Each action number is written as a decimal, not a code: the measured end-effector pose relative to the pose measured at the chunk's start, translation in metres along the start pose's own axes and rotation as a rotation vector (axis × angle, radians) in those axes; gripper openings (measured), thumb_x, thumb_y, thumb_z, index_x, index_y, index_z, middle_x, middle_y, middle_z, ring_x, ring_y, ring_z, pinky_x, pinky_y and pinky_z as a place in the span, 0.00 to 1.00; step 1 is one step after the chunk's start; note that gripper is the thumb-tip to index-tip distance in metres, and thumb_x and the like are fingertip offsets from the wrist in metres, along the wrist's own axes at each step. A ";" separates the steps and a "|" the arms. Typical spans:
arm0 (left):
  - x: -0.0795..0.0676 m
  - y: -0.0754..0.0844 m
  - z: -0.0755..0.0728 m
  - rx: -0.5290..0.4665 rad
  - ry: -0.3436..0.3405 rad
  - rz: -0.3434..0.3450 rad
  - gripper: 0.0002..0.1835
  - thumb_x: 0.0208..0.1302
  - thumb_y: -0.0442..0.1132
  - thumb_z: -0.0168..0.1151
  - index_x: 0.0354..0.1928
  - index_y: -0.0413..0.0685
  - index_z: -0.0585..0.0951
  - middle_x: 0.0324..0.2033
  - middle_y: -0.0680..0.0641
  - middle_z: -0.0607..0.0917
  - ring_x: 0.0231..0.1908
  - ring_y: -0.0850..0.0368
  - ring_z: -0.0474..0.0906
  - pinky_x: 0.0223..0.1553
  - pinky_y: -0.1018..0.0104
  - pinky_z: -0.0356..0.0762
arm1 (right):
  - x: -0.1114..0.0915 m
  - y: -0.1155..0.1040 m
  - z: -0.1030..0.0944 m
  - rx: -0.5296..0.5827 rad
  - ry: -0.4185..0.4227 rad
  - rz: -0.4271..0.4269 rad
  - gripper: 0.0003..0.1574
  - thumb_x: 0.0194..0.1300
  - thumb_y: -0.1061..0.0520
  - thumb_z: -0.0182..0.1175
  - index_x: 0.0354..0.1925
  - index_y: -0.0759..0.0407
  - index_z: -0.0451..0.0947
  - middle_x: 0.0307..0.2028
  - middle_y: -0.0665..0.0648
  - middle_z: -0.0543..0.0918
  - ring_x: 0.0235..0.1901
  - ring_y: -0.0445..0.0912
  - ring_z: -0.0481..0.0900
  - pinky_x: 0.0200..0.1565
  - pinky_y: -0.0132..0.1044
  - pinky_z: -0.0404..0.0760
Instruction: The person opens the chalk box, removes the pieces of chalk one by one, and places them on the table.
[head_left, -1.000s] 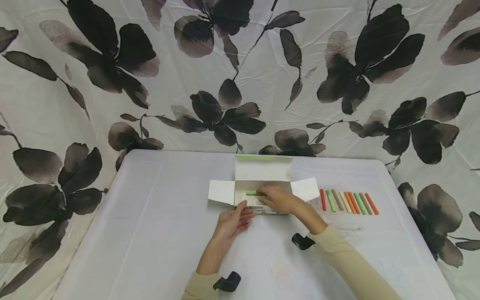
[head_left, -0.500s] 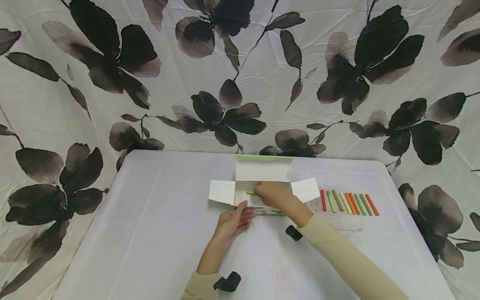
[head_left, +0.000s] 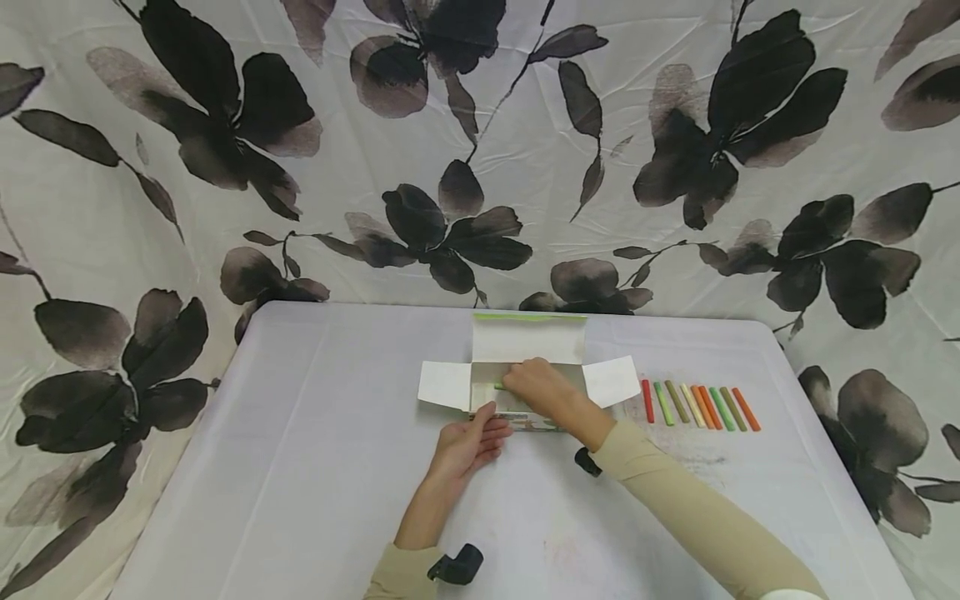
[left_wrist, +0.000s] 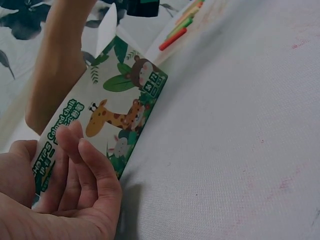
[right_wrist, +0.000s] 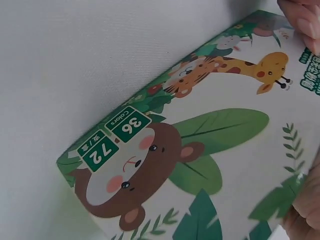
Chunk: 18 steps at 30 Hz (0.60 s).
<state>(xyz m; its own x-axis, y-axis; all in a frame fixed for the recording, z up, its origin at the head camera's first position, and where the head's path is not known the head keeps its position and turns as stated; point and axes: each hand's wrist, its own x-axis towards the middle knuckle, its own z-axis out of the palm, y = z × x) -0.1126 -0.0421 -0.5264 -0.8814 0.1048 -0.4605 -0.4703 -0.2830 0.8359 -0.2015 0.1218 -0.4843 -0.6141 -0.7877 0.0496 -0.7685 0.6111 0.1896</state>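
Observation:
My right hand [head_left: 546, 387] is down inside an open chalk box [head_left: 528, 337], knuckles up, fingers curled over a green chalk stick [head_left: 498, 386]. Only the stick's left tip shows beside it; the fingertips are hidden. My left hand [head_left: 468, 442] lies at the box's front left corner, thumb up by the front rim and fingers relaxed along the printed front. In the left wrist view the left hand [left_wrist: 75, 195] rests against the panel with animals and "Colored chalk" lettering. The right wrist view shows mostly the box front [right_wrist: 225, 160], with left fingers [right_wrist: 302, 22] at its upper right.
Several chalk sticks [head_left: 697, 406] in red, green, olive, cream and orange lie in a row right of the box. The white side flaps [head_left: 444, 383] spread outward. Dusty smudges mark the white table [head_left: 300, 467]; a floral cloth [head_left: 330, 142] hangs behind it.
My right hand has shifted slightly left inside the box and now covers more of the green chalk stick. The left hand and the box stay in place.

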 end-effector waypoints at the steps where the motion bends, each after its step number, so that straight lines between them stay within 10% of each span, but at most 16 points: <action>1: 0.000 0.000 0.000 -0.004 -0.001 0.000 0.29 0.73 0.56 0.63 0.50 0.30 0.83 0.35 0.47 0.90 0.32 0.64 0.84 0.34 0.74 0.82 | -0.001 0.001 -0.001 0.012 0.004 0.001 0.12 0.61 0.65 0.70 0.26 0.55 0.76 0.25 0.53 0.82 0.21 0.44 0.73 0.26 0.38 0.78; 18: -0.003 0.001 0.000 -0.003 -0.009 0.009 0.29 0.74 0.55 0.62 0.50 0.29 0.82 0.36 0.48 0.90 0.32 0.65 0.82 0.35 0.74 0.81 | -0.030 0.021 -0.016 0.705 0.045 0.168 0.12 0.62 0.70 0.68 0.45 0.67 0.84 0.36 0.57 0.85 0.36 0.47 0.82 0.39 0.35 0.82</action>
<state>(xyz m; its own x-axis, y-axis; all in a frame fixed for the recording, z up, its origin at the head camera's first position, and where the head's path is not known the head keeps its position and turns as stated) -0.1105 -0.0428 -0.5238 -0.8860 0.1112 -0.4502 -0.4624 -0.2872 0.8389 -0.1958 0.1571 -0.4664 -0.7375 -0.6721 0.0657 -0.6070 0.6172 -0.5006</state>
